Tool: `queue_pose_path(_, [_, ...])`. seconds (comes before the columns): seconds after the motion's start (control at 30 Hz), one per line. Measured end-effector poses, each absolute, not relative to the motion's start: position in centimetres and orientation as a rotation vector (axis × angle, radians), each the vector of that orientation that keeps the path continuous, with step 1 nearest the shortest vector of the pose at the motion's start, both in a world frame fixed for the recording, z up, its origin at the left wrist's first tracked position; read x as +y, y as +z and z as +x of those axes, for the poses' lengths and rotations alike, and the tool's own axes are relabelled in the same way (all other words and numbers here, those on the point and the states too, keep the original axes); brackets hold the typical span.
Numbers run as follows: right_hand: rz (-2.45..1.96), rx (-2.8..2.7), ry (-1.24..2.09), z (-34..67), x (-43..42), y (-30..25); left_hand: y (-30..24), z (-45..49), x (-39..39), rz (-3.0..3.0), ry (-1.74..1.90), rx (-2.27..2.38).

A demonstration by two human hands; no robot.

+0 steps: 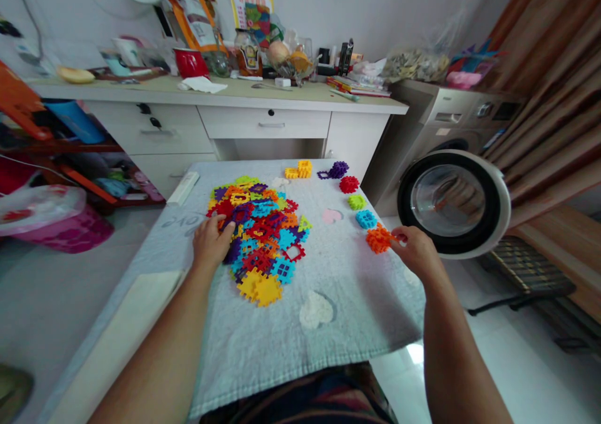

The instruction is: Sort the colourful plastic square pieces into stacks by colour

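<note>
Cloth-covered worktop [277, 342]: orange block [377, 238] near its right edge, directly left of the right hand [416, 250], whose fingers pinch its side. Blue block [365, 219] just beyond. Left hand [211, 241], farther off, at the pile [263, 227]; whether its fingers grip cannot be determined.

Arms [169, 342] fwd, R fingers [404, 232] pinched

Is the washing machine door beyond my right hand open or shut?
Open: the round door stands swung out from the washing machine, and part of the dark drum opening shows behind it.
</note>
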State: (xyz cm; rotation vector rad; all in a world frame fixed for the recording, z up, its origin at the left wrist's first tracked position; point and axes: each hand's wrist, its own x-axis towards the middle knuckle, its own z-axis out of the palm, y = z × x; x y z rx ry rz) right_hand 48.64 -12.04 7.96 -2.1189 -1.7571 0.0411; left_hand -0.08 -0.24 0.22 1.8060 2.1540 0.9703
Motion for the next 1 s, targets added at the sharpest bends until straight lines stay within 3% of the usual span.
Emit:
queue_pose_path(0.43, [-2.08, -1.747, -0.07, 48.0, -12.2, 9.0, 0.1, -0.1, -0.2, 1.804, 0.945, 2.154])
queue_pose_path(0.67, [-1.666, -2.096, 0.137, 38.2, -8.9, 11.1, 0.3, 0.1, -0.4, 1.81, 0.979, 2.139])
queue_pose_path(1.0, [-1.567, -2.425, 0.312, 28.6, -0.2, 6.9, 0.5, 0.1, -0.4, 1.786, 0.996, 2.149])
